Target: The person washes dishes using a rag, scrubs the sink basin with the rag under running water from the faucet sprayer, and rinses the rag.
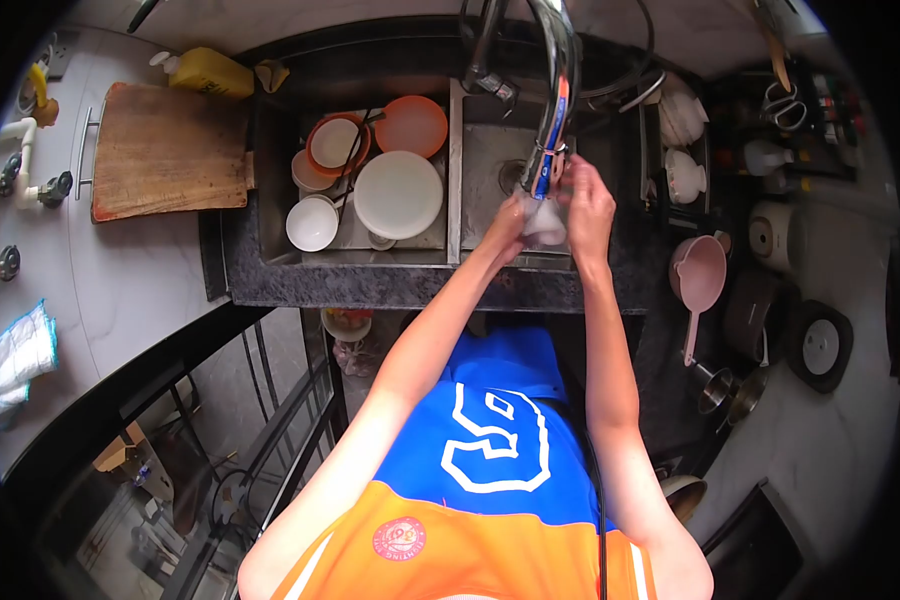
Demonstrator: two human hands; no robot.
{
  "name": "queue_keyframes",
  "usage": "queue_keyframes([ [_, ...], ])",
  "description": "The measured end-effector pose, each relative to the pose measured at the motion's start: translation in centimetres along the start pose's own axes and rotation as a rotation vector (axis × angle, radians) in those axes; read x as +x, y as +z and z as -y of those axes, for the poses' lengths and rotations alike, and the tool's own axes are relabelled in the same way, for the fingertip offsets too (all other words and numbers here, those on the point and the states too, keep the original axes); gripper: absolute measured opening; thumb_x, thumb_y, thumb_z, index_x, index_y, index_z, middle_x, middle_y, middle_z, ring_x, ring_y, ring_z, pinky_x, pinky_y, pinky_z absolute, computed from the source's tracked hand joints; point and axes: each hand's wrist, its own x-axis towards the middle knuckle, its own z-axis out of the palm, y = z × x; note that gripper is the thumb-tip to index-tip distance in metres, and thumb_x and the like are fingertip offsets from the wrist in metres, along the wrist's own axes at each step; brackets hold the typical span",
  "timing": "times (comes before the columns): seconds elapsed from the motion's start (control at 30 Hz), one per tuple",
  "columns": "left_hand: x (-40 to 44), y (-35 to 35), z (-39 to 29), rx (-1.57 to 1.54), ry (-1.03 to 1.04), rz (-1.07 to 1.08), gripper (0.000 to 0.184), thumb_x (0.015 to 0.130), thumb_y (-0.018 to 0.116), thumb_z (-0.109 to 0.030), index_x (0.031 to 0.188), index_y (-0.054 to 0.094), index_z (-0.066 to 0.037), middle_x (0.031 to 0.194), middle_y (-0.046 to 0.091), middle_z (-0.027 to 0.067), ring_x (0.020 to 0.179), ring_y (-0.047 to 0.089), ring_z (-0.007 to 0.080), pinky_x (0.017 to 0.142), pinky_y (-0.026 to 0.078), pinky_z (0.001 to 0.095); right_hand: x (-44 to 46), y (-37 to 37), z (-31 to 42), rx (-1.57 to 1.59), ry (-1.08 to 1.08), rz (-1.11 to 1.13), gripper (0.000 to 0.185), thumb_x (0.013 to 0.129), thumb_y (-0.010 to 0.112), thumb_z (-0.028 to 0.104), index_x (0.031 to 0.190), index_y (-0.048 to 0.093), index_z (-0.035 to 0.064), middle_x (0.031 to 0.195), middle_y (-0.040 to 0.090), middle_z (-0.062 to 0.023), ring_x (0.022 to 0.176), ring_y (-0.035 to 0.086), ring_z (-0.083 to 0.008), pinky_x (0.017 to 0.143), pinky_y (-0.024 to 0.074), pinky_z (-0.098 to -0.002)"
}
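Both hands are over the right sink basin (483, 165), below the tap (550, 120). My left hand (508, 230) is closed at the left side of a small whitish, blurred thing (544, 222) under the spout. My right hand (590, 205) is at its right side with fingers curled, close to the tap. Whether the whitish thing is a cloth, a small cup or partly running water, I cannot make out. The fingertips of both hands are partly hidden.
In the left basin are a large white plate (399, 195), orange dishes (411, 127), a white bowl (312, 223) and chopsticks (355, 160). A wooden cutting board (170, 150) and yellow bottle (210, 73) stand left. A pink ladle-shaped scoop (698, 275) and stacked bowls (682, 118) are right.
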Motion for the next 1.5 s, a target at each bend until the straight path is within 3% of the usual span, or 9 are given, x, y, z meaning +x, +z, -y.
queue_keyframes([
  [0.23,-3.5,-3.7,-5.2,-0.112,0.052,-0.115,0.028,0.095,0.046,-0.021,0.119,0.05,-0.008,0.105,0.062,0.0071,0.09,0.062,0.0165,0.075,0.053,0.0325,-3.8,6.6,5.2,0.341,-0.104,0.092,0.054,0.102,0.024,0.037,0.116,0.058,-0.0032,0.109,0.064,-0.0095,0.097,0.056,-0.0127,0.087,0.0421,-0.0264],
  [0.3,-4.3,-5.0,-7.6,0.211,0.179,-0.078,0.03,0.096,0.047,-0.025,0.12,0.053,-0.008,0.107,0.061,0.0045,0.092,0.061,0.0137,0.076,0.05,0.0275,-4.8,10.1,4.8,0.296,-0.206,0.133,0.043,0.1,0.038,0.036,0.112,0.055,-0.0024,0.082,0.061,-0.0072,0.076,0.055,-0.0144,0.068,0.0452,-0.0287],
  [0.7,-4.0,-15.7,-23.7,0.421,0.35,-0.393,0.023,0.09,0.043,-0.013,0.108,0.056,-0.006,0.091,0.061,0.0057,0.08,0.059,0.0132,0.062,0.048,0.0267,-0.5,22.2,10.9,0.182,-0.397,0.177,0.033,0.097,0.048,0.03,0.106,0.056,-0.0009,0.078,0.062,-0.0132,0.065,0.054,-0.0227,0.062,0.0419,-0.0337],
  [0.83,-3.1,-14.6,-24.6,0.487,0.581,-0.37,0.019,0.09,0.046,-0.012,0.102,0.058,-0.003,0.088,0.062,0.0058,0.081,0.057,0.0135,0.069,0.046,0.0262,0.6,22.8,9.1,0.416,-0.286,0.383,0.047,0.098,0.041,0.041,0.101,0.059,-0.002,0.088,0.064,-0.0036,0.079,0.059,-0.0192,0.075,0.0442,-0.0311],
  [0.93,-3.0,-15.2,-24.8,0.63,0.672,-0.473,0.02,0.09,0.047,-0.012,0.103,0.057,0.0,0.09,0.064,0.0096,0.084,0.058,0.0171,0.075,0.045,0.03,0.1,24.1,7.5,1.187,0.432,0.438,0.038,0.099,0.042,0.033,0.106,0.056,-0.0018,0.094,0.063,-0.0079,0.084,0.06,-0.0197,0.085,0.0487,-0.0365],
  [1.07,-4.7,-16.6,-24.2,0.841,0.774,-0.567,0.019,0.089,0.047,-0.013,0.098,0.056,0.001,0.084,0.063,0.0154,0.076,0.059,0.0208,0.069,0.046,0.0337,0.8,25.8,6.6,0.944,0.478,0.701,0.016,0.092,0.049,0.008,0.101,0.056,-0.0028,0.086,0.062,-0.0081,0.076,0.06,-0.0168,0.08,0.0521,-0.0317],
  [1.17,-6.1,-16.7,-24.3,1.028,0.76,-0.528,0.016,0.085,0.05,-0.01,0.094,0.056,0.001,0.076,0.062,0.0131,0.067,0.056,0.0207,0.065,0.046,0.0358,1.2,25.2,7.2,0.578,0.362,0.875,0.024,0.092,0.055,0.022,0.084,0.062,0.0001,0.069,0.058,-0.0028,0.059,0.053,-0.0106,0.057,0.0459,-0.0254],
  [1.37,-7.2,-14.1,-22.7,1.125,0.809,-0.493,0.019,0.082,0.058,-0.011,0.097,0.059,0.002,0.077,0.065,0.0104,0.067,0.058,0.0154,0.064,0.047,0.0301,7.2,17.8,-0.9,0.303,0.254,-0.233,0.032,0.089,0.051,0.029,0.065,0.051,0.0074,0.049,0.041,0.0005,0.049,0.044,-0.0122,0.045,0.0337,-0.0296],
  [1.5,-9.6,-8.9,-21.1,1.225,0.672,-0.514,0.018,0.087,0.059,-0.013,0.095,0.056,0.003,0.077,0.064,0.0196,0.07,0.066,0.0283,0.063,0.048,0.0372,12.7,17.4,-9.5,0.559,0.479,-0.248,0.031,0.089,0.052,0.032,0.07,0.052,0.0074,0.056,0.047,-0.0023,0.052,0.048,-0.0148,0.049,0.0374,-0.0327],
])
